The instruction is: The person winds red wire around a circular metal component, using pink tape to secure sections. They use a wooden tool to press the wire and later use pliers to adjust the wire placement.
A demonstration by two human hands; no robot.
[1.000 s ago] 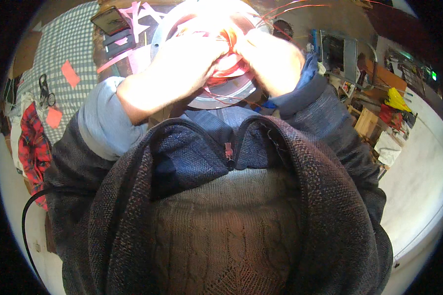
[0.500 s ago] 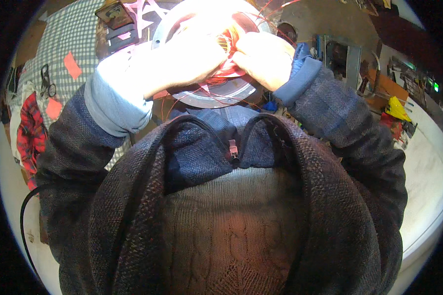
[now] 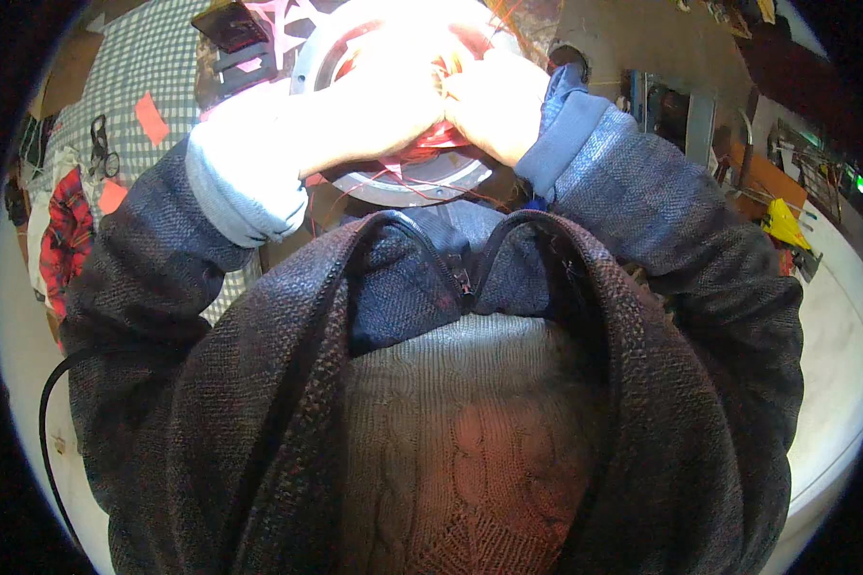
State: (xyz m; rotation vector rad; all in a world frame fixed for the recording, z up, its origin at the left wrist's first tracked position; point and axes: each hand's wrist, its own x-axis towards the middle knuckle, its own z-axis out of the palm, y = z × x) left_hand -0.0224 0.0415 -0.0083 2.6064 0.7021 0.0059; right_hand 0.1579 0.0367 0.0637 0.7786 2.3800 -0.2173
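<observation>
A round metal motor stator (image 3: 405, 189) with reddish copper windings (image 3: 437, 142) lies in front of me at the top of the view. Over its opening, my left hand (image 3: 379, 113) reaches in from the left, its fingers closed at the copper wires and largely washed out by glare. My right hand (image 3: 497, 103) meets it from the other side, fingers curled in a pinch on the wires. The fingertips of both hands nearly touch. Loose thin wires trail over the stator's near rim. Strong light hides the far part of the windings.
A dark phone-like device (image 3: 230, 27) stands at the upper left, beside a checked cloth (image 3: 153, 57) bearing orange paper pieces (image 3: 151, 119) and a pair of scissors (image 3: 104, 149). Farther right are a metal box-like frame (image 3: 700, 125) and a yellow item (image 3: 784, 222).
Both hands have come slightly closer together over the windings, with the right hand shifting a little left. The whole view has shifted slightly.
</observation>
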